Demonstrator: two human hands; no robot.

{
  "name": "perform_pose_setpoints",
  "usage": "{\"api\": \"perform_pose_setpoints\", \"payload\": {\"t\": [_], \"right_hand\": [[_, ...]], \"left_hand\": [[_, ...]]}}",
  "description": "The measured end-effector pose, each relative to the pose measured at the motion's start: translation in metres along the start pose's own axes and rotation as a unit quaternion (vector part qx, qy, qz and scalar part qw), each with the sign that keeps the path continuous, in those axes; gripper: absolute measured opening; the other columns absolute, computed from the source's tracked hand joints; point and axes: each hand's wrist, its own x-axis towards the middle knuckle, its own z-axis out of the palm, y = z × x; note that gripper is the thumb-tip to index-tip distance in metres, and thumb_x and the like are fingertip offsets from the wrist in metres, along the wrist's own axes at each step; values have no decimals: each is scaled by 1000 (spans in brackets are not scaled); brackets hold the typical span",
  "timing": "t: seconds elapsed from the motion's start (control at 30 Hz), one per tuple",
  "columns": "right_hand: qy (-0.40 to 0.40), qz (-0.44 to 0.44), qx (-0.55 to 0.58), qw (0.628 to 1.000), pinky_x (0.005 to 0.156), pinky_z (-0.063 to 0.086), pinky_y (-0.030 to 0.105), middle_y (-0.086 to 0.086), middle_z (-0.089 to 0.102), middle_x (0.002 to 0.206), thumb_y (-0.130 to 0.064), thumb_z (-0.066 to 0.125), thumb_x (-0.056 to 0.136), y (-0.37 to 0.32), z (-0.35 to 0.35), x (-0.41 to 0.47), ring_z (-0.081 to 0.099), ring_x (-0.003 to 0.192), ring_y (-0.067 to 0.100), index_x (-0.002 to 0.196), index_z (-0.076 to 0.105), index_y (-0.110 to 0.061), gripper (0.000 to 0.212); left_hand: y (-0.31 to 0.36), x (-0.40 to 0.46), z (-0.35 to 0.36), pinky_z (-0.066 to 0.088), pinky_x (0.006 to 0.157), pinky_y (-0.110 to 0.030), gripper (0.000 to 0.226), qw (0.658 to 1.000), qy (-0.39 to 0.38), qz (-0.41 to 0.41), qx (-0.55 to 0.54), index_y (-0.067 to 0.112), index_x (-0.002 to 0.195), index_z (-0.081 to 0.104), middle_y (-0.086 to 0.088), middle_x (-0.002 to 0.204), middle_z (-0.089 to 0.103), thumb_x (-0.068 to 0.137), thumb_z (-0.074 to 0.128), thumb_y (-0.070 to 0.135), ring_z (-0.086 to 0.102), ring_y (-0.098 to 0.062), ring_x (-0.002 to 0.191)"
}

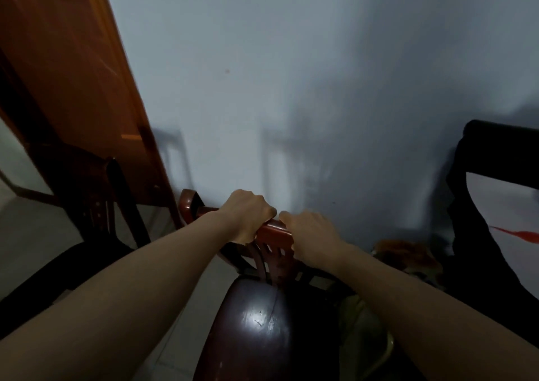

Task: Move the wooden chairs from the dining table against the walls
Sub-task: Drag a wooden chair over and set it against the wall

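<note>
Both hands grip the top rail of a wooden chair (262, 307): the left hand (248, 214) curled over the rail near its left end, the right hand (312, 237) wrapped round it just beside. The chair's glossy dark seat faces the person, its back close to the pale wall (291, 74). Another chair (96, 194) stands to the left by a wooden door (58, 60); dark cloth (495, 235) hangs on the right. This looks like the placing step. Next, the back should be eased flush to the wall, then let go.
</note>
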Motion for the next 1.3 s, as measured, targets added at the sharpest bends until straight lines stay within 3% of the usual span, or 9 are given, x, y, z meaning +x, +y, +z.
{"api": "perform_pose_setpoints", "payload": {"t": [0.27,0.63,0.97,1.3], "right_hand": [[-16,59,-28,998,85,46,36,10,61,121,-16,64,82,50,-12,87,59,109,32,128,48,-19,48],[-19,127,-30,991,86,47,37,12,60,123,-19,51,92,128,-9,159,57,113,33,130,52,-20,38],[-53,113,5,992,93,45,39,15,55,127,-16,54,88,219,4,237,53,118,32,126,52,-18,38],[-96,77,20,992,84,48,36,14,61,119,-15,64,81,280,9,294,60,109,33,117,59,-15,36]], "left_hand": [[-50,96,20,38,65,-30,28,997,45,58,-35,20,109,58,-4,99,68,83,60,28,65,-27,88],[-66,206,37,37,68,-31,28,995,37,76,-51,20,115,58,-7,110,66,87,56,28,64,-30,98],[-74,318,64,41,70,-30,29,995,-5,28,-95,18,113,60,-7,111,67,85,59,25,65,-30,100],[-82,388,87,47,77,-33,43,993,-13,13,-119,21,128,50,-8,113,66,87,58,26,63,-31,102]]}}
